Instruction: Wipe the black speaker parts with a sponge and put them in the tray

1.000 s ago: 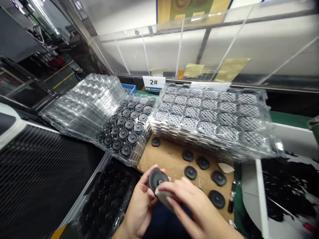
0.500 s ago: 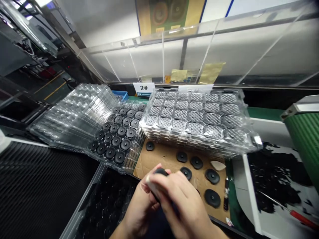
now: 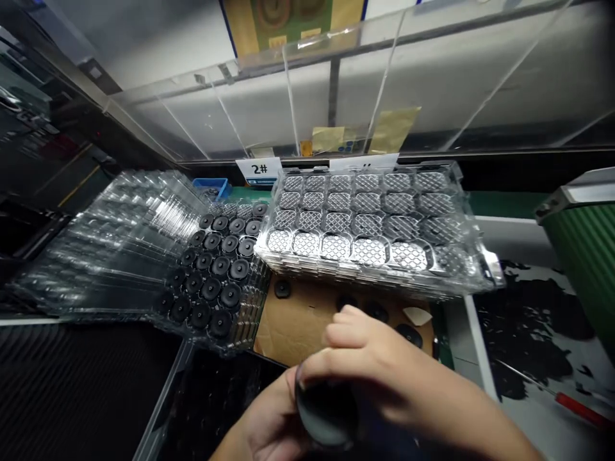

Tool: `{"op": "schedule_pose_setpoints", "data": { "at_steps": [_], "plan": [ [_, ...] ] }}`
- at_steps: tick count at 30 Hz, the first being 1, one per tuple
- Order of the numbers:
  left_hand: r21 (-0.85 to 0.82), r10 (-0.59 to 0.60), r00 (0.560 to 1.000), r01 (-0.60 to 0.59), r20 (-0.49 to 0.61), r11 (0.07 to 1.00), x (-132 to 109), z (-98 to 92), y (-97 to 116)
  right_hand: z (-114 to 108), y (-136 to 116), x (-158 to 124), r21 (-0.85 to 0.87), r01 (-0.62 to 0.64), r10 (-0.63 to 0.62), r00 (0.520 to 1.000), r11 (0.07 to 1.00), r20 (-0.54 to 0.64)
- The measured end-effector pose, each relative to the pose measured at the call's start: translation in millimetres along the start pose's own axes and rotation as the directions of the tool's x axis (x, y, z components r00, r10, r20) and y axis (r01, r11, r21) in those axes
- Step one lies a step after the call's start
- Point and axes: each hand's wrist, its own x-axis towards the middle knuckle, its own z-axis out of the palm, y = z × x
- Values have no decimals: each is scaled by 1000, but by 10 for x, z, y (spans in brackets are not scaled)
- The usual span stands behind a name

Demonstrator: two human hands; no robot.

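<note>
Low in the head view, my left hand (image 3: 271, 422) is closed around the lower left edge of a black round rubber-like disc (image 3: 327, 415). The disc is tilted so its smooth broad face shows. My right hand (image 3: 365, 355) reaches over from the right with curled fingers, gripping the disc's top edge. Beyond the hands lies a brown cardboard sheet (image 3: 286, 320) with a small black disc (image 3: 282, 289) at its far left. More black discs (image 3: 409, 334) lie partly hidden behind my right hand.
Clear trays filled with black discs (image 3: 210, 289) stand left of the cardboard, beside leaning clear trays (image 3: 110, 237). Behind it is a stack of clear trays (image 3: 365, 224). At right, a white bin (image 3: 480, 346) holds black scraps and a red-handled tool (image 3: 581, 410).
The disc has turned to show its broad face and sits lower in view. My right hand has shifted up and over its top edge. The camera view has shifted slightly.
</note>
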Motion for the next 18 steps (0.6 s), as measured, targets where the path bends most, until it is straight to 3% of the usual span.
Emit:
{"op": "schedule_pose_setpoints", "data": {
  "at_steps": [3, 6, 8, 11, 15, 18],
  "plan": [
    [-48, -132, 989, 135, 65, 990, -20, 21, 20, -56, -15, 9, -85, 20, -18, 1000, 996, 16],
    [-76, -109, 993, 113, 55, 991, -20, 30, 38, -35, 38, -31, -61, 83, -84, 996, 995, -2],
    [-91, -77, 995, 83, 65, 992, -16, 31, 44, -15, 123, -113, -90, -35, 27, 996, 995, -84],
    [-137, -9, 997, 19, 74, 990, -19, 44, 43, 56, 242, -326, -26, -253, 243, 950, 967, -194],
    [-146, 53, 996, -41, 77, 988, -42, 86, 43, 323, 331, -638, 210, -430, 462, 877, 878, -137],
    [-134, 72, 993, -60, 94, 989, -73, 111, 45, 504, 363, -771, 232, -522, 564, 804, 821, -186]
  ]
}}
